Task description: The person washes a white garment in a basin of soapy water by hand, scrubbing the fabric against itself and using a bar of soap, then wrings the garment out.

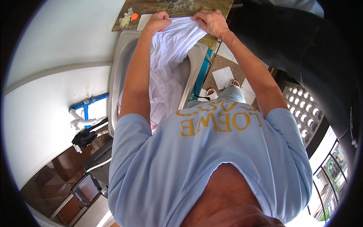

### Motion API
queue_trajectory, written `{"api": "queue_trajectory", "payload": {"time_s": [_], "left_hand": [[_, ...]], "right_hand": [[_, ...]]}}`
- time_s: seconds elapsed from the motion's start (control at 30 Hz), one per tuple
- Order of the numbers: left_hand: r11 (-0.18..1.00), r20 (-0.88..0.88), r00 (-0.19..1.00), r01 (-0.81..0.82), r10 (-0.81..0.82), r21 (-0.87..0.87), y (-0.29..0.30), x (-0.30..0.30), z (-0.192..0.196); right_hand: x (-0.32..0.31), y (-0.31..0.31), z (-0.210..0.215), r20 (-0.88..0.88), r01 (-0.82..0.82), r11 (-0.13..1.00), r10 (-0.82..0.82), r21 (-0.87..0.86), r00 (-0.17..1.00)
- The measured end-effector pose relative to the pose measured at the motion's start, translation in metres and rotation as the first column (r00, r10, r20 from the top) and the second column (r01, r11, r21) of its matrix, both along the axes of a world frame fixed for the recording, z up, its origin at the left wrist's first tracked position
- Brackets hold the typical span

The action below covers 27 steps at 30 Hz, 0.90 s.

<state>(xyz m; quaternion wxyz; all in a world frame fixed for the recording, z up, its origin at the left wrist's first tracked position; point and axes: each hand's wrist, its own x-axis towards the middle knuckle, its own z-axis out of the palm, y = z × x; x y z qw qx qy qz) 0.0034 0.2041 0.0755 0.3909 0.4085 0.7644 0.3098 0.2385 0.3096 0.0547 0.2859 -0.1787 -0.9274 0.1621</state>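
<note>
in the head view, the left hand (159, 22) has its fingers curled into a fist around one upper corner area of a long, creased white fabric cloth (176, 41). the right hand (212, 23), to the right of the left fingers and apart from them, grips the same cloth between thumb and bent fingers, so the top edge stretches across the gap. from both sets of fingers the cloth hangs down toward the person, into a pale grey rectangular basin (116, 72) with rounded corners, where the rest lies in loose folds. just beyond the fingers is a weathered brown wooden board (151, 5); on it, left of the left fingers, are a small round orange cap-like piece (134, 16) and crumpled pale-yellow scraps (125, 19). well below and left of the left fingers, a bright blue pipe (99, 97) with a white plastic tap (78, 122) runs along the wall.
</note>
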Motion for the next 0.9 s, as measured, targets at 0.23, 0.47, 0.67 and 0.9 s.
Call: {"api": "queue_trajectory", "payload": {"time_s": [0.23,0.47,0.67,0.9], "left_hand": [[1.0,0.005,1.0,-0.003,0.003,0.006,0.007,0.017,0.006],[0.99,0.038,0.999,-0.033,0.027,0.141,0.0,0.015,0.001],[0.848,-0.659,0.753,0.347,0.004,0.401,0.015,0.048,-0.008],[0.879,-0.322,0.94,0.242,-0.109,0.41,0.016,0.053,-0.001]], "right_hand": [[0.005,0.006,-0.008,-0.013,0.013,1.0,-0.013,-0.013,1.0],[0.007,0.014,0.0,0.019,0.008,0.971,-0.003,-0.24,1.0],[0.008,0.025,-0.002,-0.175,-0.188,0.9,0.127,-0.394,0.976],[0.014,0.022,0.008,-0.153,-0.24,0.694,0.186,-0.678,0.97]]}}
